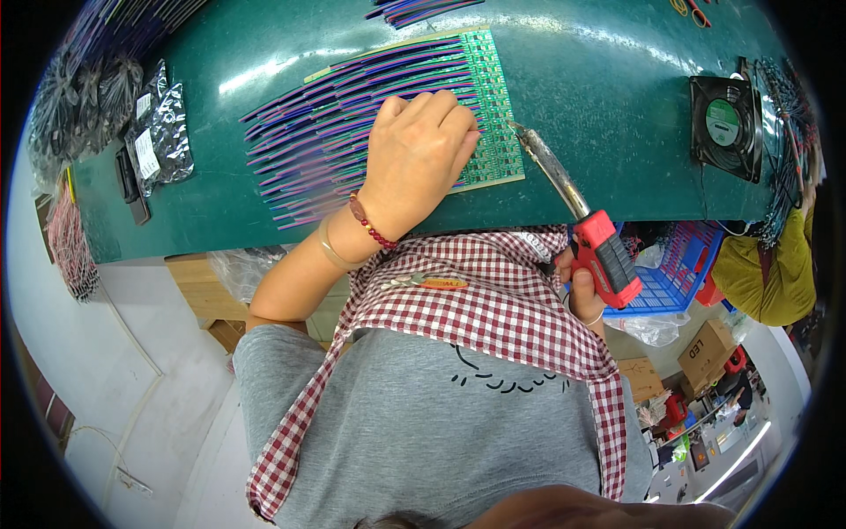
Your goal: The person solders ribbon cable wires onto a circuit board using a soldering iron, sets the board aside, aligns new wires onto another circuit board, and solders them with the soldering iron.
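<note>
A green panel of small circuit boards [493, 97] lies on the green tabletop. Rows of thin purple, blue and dark wires [300, 167] run leftward from it. My left hand [421, 145] rests over the wires at the panel's left side, its fingers curled closed. Whatever they pinch is hidden under the hand. My right hand [582, 295], at the table's front edge, is wrapped round the red and black handle of a soldering iron [606, 260]. The iron's metal tip points up and left, at the right part of the panel.
A black fan [725, 128] stands at the right, beside bundled cables [784, 132]. Silver bags [160, 132] and bagged wire bundles [88, 97] sit at the left. More wires [423, 11] lie at the far edge. A blue basket [674, 273] is below the table at right.
</note>
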`<action>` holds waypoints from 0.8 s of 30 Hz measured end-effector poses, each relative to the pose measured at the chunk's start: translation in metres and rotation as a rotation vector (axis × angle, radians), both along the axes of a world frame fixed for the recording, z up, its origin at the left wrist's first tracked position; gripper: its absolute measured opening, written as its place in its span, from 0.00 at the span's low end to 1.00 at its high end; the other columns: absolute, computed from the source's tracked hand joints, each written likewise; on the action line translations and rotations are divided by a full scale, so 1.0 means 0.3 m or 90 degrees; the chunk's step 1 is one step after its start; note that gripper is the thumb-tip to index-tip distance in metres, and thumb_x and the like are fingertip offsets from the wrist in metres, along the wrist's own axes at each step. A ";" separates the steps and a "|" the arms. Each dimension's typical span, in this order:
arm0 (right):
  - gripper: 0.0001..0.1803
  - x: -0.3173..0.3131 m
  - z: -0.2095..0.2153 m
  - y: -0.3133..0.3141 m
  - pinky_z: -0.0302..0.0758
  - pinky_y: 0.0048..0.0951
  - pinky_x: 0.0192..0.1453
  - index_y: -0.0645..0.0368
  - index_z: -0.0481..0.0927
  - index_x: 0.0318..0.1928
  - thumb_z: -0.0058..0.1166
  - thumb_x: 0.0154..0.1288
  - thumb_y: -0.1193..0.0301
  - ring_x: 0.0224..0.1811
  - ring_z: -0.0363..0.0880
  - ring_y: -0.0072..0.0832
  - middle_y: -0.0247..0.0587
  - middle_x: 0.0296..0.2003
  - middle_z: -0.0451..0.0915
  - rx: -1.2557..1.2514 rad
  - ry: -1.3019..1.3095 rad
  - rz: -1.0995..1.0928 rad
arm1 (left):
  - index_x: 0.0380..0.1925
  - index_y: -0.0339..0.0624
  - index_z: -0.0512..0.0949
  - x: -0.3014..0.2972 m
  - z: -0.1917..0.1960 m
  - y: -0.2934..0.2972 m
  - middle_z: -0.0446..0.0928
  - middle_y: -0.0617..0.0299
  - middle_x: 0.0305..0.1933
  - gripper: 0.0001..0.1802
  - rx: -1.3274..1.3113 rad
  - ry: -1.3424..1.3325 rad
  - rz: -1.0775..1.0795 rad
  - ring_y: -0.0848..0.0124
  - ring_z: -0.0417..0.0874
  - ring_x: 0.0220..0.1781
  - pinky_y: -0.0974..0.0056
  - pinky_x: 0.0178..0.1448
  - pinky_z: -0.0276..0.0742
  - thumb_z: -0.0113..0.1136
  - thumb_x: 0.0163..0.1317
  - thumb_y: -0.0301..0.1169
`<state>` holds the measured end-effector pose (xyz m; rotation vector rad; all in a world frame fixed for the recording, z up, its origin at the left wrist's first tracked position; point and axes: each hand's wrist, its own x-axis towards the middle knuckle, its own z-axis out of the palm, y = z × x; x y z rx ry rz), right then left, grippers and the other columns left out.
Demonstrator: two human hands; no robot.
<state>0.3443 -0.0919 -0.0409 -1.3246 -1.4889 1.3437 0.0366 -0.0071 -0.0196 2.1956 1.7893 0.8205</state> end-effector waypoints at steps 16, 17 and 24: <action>0.15 -0.013 -0.014 0.024 0.77 0.31 0.31 0.62 0.83 0.34 0.62 0.63 0.61 0.27 0.81 0.33 0.41 0.27 0.82 0.083 -0.163 0.104 | 0.26 0.47 0.78 0.007 -0.007 -0.002 0.75 0.67 0.29 0.07 0.004 0.006 0.005 0.68 0.78 0.34 0.61 0.40 0.65 0.68 0.52 0.28; 0.15 -0.014 -0.011 0.020 0.77 0.31 0.31 0.62 0.83 0.34 0.62 0.63 0.61 0.27 0.81 0.33 0.41 0.27 0.82 0.083 -0.162 0.105 | 0.26 0.47 0.78 0.006 -0.007 -0.003 0.75 0.67 0.29 0.07 0.004 0.006 0.005 0.68 0.78 0.34 0.61 0.40 0.65 0.68 0.52 0.28; 0.17 -0.025 0.021 0.023 0.77 0.30 0.31 0.62 0.83 0.35 0.63 0.63 0.58 0.26 0.81 0.32 0.40 0.27 0.82 0.011 -0.010 0.015 | 0.26 0.47 0.77 0.003 -0.008 -0.004 0.75 0.67 0.29 0.07 0.006 0.012 0.004 0.68 0.78 0.34 0.61 0.40 0.65 0.68 0.52 0.29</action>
